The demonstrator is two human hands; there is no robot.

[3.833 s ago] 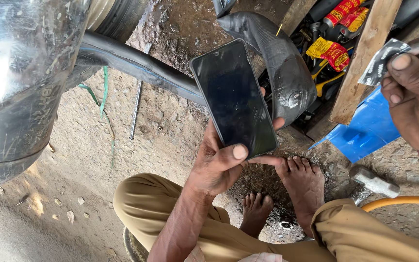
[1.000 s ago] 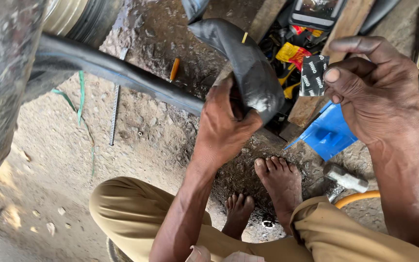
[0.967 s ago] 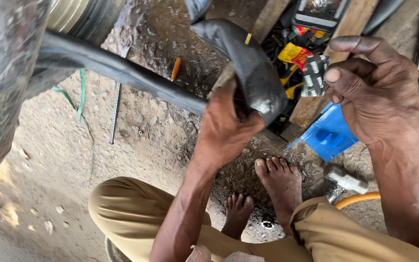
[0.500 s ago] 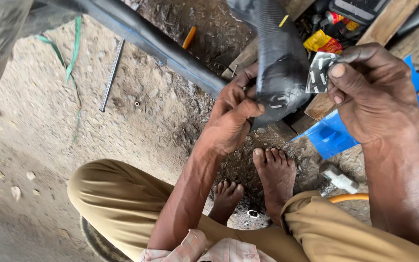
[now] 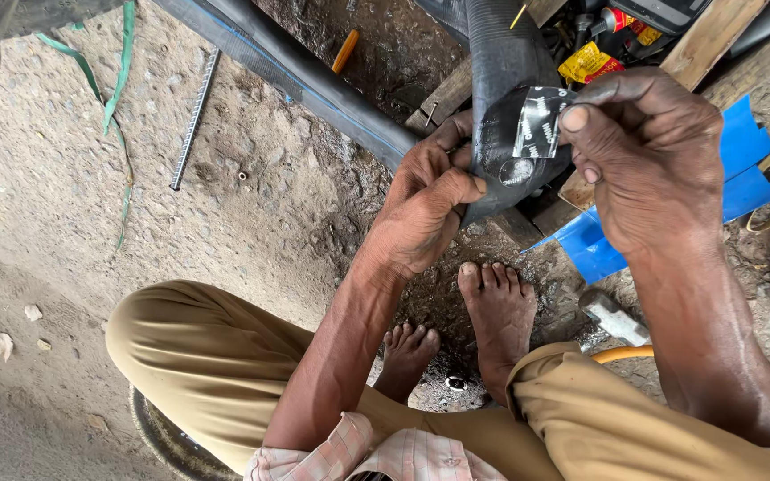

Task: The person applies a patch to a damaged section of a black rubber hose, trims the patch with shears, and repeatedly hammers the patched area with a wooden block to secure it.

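Head view: left hand (image 5: 425,209) clamps the limp, pliable black inner tube (image 5: 501,80) over the ground while right hand (image 5: 648,151) fingers pinch a thin, flimsy patch (image 5: 538,122) against it, best held by its edge.

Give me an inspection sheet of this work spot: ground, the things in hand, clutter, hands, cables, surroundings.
Surface: bare dirt ground, dark and oily near the feet.
Job's things: black rubber inner tube folded over; small patch with a shiny patterned face held against it.
Clutter: blue plastic sheet, hammer head, orange stick, ribbed metal rod, yellow packet, wooden planks.
Hands: left hand grips the tube from below; right hand pinches the patch by its edge.
Cables: green strap lying loose; orange hose by the right knee.
Surroundings: person squatting barefoot, tan trousers.
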